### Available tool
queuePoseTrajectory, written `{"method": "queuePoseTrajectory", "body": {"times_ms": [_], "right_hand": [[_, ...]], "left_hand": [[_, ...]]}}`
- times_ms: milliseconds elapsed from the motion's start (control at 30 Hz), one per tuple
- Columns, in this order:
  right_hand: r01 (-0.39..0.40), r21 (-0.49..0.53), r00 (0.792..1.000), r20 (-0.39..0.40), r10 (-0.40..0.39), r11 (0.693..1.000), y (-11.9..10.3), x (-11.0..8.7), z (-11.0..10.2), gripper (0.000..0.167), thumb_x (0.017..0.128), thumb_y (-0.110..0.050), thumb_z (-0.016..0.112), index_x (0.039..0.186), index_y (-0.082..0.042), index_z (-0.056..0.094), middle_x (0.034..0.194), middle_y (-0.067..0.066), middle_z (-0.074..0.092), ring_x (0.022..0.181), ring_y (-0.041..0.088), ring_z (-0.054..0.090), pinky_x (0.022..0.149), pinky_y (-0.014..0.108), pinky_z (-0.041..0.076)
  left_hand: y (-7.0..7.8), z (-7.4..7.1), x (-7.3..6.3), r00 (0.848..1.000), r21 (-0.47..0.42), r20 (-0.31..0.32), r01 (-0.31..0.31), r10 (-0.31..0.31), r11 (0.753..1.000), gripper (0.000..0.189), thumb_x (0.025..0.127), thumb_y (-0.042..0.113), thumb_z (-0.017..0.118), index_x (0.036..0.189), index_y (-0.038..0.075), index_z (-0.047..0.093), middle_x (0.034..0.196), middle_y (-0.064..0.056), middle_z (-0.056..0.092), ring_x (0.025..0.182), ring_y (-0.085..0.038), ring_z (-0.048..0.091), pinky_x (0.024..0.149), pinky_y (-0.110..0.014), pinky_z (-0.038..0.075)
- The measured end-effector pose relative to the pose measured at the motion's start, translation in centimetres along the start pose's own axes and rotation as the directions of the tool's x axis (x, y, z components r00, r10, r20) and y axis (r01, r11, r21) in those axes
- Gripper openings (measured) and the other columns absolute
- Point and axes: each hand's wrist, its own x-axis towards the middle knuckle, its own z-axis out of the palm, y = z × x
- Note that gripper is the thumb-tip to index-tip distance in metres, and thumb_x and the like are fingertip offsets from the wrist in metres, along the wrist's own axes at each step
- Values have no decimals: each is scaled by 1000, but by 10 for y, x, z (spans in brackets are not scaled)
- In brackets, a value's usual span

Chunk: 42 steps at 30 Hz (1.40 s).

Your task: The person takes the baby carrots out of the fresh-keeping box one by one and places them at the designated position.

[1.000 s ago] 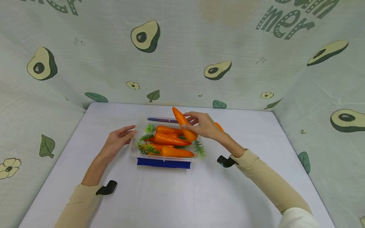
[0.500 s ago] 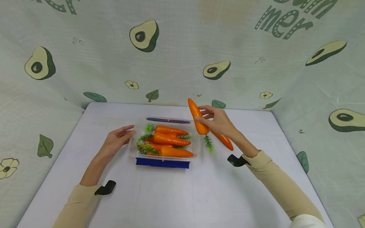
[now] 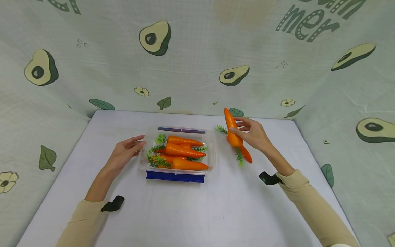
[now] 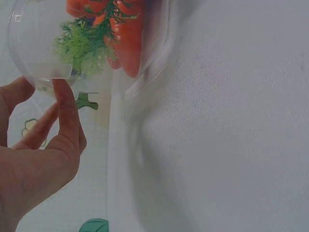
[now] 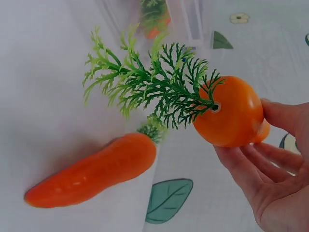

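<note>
My right hand (image 3: pixel 255 134) holds an orange toy carrot (image 3: pixel 230 123) between thumb and fingers, narrow tip up and its green leaves hanging down. Behind and below it, a second carrot (image 5: pixel 91 171) lies on the table, partly covered by the held one in the head view. To the left stands a clear plastic food container (image 3: pixel 212 151) with blue clips, several leafy carrots (image 3: pixel 185 150) inside. At its left side, my left hand (image 3: pixel 124 152) pinches the edge; the left wrist view shows its fingertips on the clear rim (image 4: pixel 62 71).
The white table (image 3: pixel 197 212) carries the container near its middle. A cloth (image 3: pixel 197 44) printed with avocados and leaves hangs behind and at both sides. Black wrist mounts (image 3: pixel 113 203) sit on both sleeves.
My right hand has carried the carrot out from over the container to the right, above the carrot lying on the table. The left hand stays at the container's edge.
</note>
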Motion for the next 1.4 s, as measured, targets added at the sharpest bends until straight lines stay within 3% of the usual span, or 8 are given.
{"method": "queuePoseTrajectory", "body": {"times_ms": [500,700,1033,1400], "right_hand": [[-93,-71,995,-52,89,993,48,-20,-16,54,100,-26,70,145,0,54,132,29,63,110,44,67,86,46,60],[-151,-96,987,-64,145,984,68,-28,-19,55,101,-27,68,146,1,53,133,30,62,112,46,65,90,52,58],[-211,-120,977,-34,209,970,99,-40,-20,59,102,-32,67,147,3,52,133,31,62,113,47,64,94,56,55],[-214,-143,975,26,219,966,114,-41,-15,58,103,-32,65,144,7,52,133,33,60,118,49,60,99,59,51]], "left_hand": [[1,-2,0,1000,-21,2,0,0,1000,67,101,44,66,152,4,49,140,-26,56,103,-7,62,87,-17,54],[2,-1,-1,1000,-20,3,2,-2,1000,67,101,44,65,152,4,50,139,-24,57,104,-10,62,86,-16,53],[2,-1,0,1000,-37,11,10,-9,999,68,100,46,66,152,5,49,141,-23,56,109,-11,61,88,-16,53],[-2,-1,2,1000,-50,6,-3,3,999,65,101,43,65,152,5,49,138,-23,58,103,-7,61,88,-16,53]]}}
